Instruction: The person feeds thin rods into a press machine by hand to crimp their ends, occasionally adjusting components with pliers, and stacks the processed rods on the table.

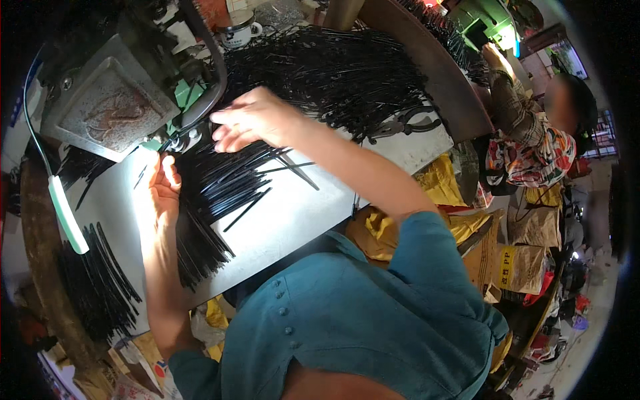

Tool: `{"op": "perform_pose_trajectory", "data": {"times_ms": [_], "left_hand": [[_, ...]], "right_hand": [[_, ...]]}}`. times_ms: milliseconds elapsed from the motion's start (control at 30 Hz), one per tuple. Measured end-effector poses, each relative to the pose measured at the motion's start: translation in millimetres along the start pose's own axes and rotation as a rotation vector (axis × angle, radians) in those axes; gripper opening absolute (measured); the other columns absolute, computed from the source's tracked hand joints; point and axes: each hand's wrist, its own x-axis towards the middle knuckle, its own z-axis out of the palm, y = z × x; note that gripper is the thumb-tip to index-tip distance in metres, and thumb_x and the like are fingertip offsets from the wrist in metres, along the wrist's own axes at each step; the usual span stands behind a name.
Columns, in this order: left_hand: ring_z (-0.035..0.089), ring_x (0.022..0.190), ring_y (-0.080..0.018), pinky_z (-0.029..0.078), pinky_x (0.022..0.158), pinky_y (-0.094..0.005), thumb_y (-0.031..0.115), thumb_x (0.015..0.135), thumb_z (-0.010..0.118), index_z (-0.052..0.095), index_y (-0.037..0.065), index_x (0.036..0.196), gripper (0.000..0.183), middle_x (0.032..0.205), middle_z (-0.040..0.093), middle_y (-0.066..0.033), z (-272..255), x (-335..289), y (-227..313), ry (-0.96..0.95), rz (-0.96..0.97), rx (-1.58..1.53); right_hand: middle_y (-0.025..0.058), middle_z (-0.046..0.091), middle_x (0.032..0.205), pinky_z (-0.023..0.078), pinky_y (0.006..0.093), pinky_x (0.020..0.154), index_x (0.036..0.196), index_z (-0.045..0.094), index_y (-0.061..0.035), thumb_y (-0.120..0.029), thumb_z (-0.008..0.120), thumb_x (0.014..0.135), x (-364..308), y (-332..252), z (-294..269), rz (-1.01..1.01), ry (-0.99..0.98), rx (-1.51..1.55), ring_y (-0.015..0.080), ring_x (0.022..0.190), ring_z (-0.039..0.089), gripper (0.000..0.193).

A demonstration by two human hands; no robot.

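My left hand (pixel 162 190) is raised at the lower edge of a green and grey bench machine (pixel 110 100), thumb and fingers curled together just under its working point. What they pinch is too small to make out. My right hand (pixel 257 121) comes in from the right, fingers bent and slightly blurred, fingertips close to the machine's metal fitting (pixel 193 135). Anything between these fingertips cannot be made out. Below and between the hands lies a bundle of thin black rods (pixel 223 183) on the pale tabletop (pixel 267 227).
A big heap of black rods (pixel 327 73) covers the back of the table, with pliers (pixel 407 125) at its right edge. More rods (pixel 100 287) lie at left near a pale green-handled tool (pixel 67 213). A lidded mug (pixel 238 30) stands behind. Another person (pixel 533 140) works at far right.
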Motion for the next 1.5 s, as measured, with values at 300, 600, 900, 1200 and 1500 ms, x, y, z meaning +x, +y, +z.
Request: {"op": "perform_pose_trajectory", "data": {"times_ms": [300, 600, 900, 1200, 1500], "left_hand": [[0.051, 0.096, -0.0212, 0.042, 0.082, -0.0319, 0.023, 0.073, 0.061, 0.051, 0.004, 0.101, 0.035, 0.098, 0.056, -0.011, -10, -3, 19, -0.214, -0.178, 0.096], [0.052, 0.084, -0.0201, 0.04, 0.068, -0.0307, 0.027, 0.07, 0.065, 0.055, 0.008, 0.09, 0.029, 0.093, 0.057, -0.0097, -6, -9, 14, -0.378, -0.125, -0.099], [0.046, 0.063, -0.0061, 0.035, 0.05, -0.0165, 0.02, 0.074, 0.057, 0.056, 0.004, 0.092, 0.025, 0.087, 0.055, -0.006, -2, -34, -10, -0.118, -0.025, 0.108], [0.042, 0.044, -0.0009, 0.03, 0.037, -0.0113, 0.007, 0.073, 0.059, 0.056, 0.006, 0.077, 0.005, 0.063, 0.056, -0.0024, 24, -37, 10, 0.077, -0.071, 0.402], [0.043, 0.044, -0.0037, 0.03, 0.037, -0.0147, 0.007, 0.071, 0.064, 0.056, 0.006, 0.078, 0.01, 0.061, 0.056, -0.0035, 25, -31, 13, 0.063, -0.012, 0.379]], "right_hand": [[0.0083, 0.052, 0.086, 0.045, 0.032, 0.062, 0.082, 0.056, -0.0032, -0.009, 0.053, 0.068, -111, -33, -61, -0.17, -0.46, -1.525, 0.0205, 0.078, 0.054, 0.016], [0.0061, 0.045, 0.075, 0.043, 0.0322, 0.059, 0.078, 0.047, -0.0046, -0.006, 0.048, 0.07, -126, -9, -40, -0.499, -0.238, -1.824, 0.0205, 0.071, 0.054, 0.008], [0.0118, 0.059, 0.072, 0.043, 0.0264, 0.051, 0.093, 0.057, 0.0013, -0.014, 0.057, 0.076, -37, -17, 8, -0.575, -0.061, -1.257, 0.017, 0.054, 0.054, 0.023], [-0.0014, 0.046, 0.055, 0.029, 0.0168, 0.038, 0.089, 0.059, 0.0027, -0.013, 0.052, 0.082, 14, 12, 39, -0.2, -0.141, -0.325, 0.003, 0.044, 0.038, 0.019], [0.0009, 0.052, 0.062, 0.029, 0.0145, 0.038, 0.097, 0.056, 0.0037, -0.007, 0.054, 0.078, 12, 9, 37, -0.144, -0.137, -0.145, 0.0015, 0.044, 0.038, 0.022]]}}
